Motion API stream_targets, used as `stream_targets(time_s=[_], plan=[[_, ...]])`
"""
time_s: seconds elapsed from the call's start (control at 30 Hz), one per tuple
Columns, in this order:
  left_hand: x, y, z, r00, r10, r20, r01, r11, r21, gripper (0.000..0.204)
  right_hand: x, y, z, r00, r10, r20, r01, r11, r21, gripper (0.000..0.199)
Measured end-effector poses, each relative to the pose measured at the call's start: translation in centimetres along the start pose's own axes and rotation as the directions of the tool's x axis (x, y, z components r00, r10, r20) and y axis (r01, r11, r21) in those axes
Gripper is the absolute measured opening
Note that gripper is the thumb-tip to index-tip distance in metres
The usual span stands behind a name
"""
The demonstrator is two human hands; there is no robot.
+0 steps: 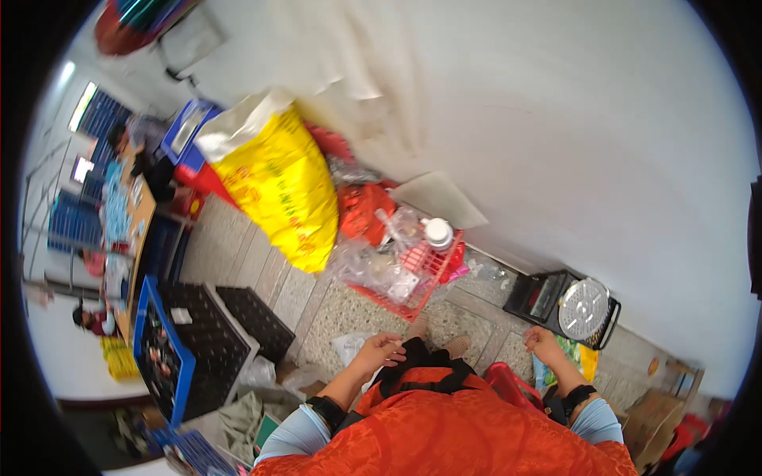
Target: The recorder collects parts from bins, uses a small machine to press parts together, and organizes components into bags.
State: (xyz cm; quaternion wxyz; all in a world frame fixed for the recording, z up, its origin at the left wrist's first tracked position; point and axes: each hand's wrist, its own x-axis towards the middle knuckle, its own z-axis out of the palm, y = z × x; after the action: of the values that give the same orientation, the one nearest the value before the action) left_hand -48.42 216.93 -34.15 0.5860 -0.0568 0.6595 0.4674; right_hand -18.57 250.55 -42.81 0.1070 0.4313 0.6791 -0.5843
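Note:
My left hand [381, 351] hangs in the air in front of my body, its fingers loosely bent and apart, with nothing in it. My right hand [543, 343] is also raised, slightly curled, and I see nothing in its fingers. Beyond my feet lies a red plastic basket [386, 305] with clear plastic bags [369, 270] and a white lidded bottle [437, 233]. The thing nearest my right hand is a black device [530, 297] with a round slotted metal plate [585, 308]. Neither hand touches these things.
A big yellow sack [278, 182] stands behind the basket, against the wall [556, 119]. Black crates with a blue rim [184, 373] are at the left. A red stool-like object [508, 382] is close by my legs; cardboard boxes [652, 420] lie at the right. People sit along a far-left table [143, 210].

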Motion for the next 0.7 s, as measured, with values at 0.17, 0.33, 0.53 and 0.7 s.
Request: stream_targets(time_s=[0.17, 0.33, 0.53, 0.7], plan=[[-4.0, -1.1, -6.3, 0.992, 0.039, -0.121, -0.056, 0.988, -0.143, 0.032, 3.0, -5.5, 6.7, 0.982, -0.037, 0.187, 0.062, 0.990, -0.129, 0.019], [-6.0, -1.2, -13.0, 0.973, 0.012, -0.231, -0.074, 0.963, -0.260, 0.029, 6.0, -12.2, 14.1, 0.940, -0.096, 0.327, 0.190, 0.944, -0.269, 0.023], [-3.2, 1.8, -24.6, 0.979, 0.043, -0.200, -0.088, 0.971, -0.224, 0.031, 9.0, -20.1, 21.1, 0.964, -0.102, 0.247, 0.185, 0.923, -0.338, 0.028], [-2.1, 9.4, -32.7, 0.938, 0.194, -0.286, -0.235, 0.965, -0.118, 0.029, 9.9, -22.4, 25.5, 0.946, -0.279, 0.166, 0.323, 0.863, -0.388, 0.031]])
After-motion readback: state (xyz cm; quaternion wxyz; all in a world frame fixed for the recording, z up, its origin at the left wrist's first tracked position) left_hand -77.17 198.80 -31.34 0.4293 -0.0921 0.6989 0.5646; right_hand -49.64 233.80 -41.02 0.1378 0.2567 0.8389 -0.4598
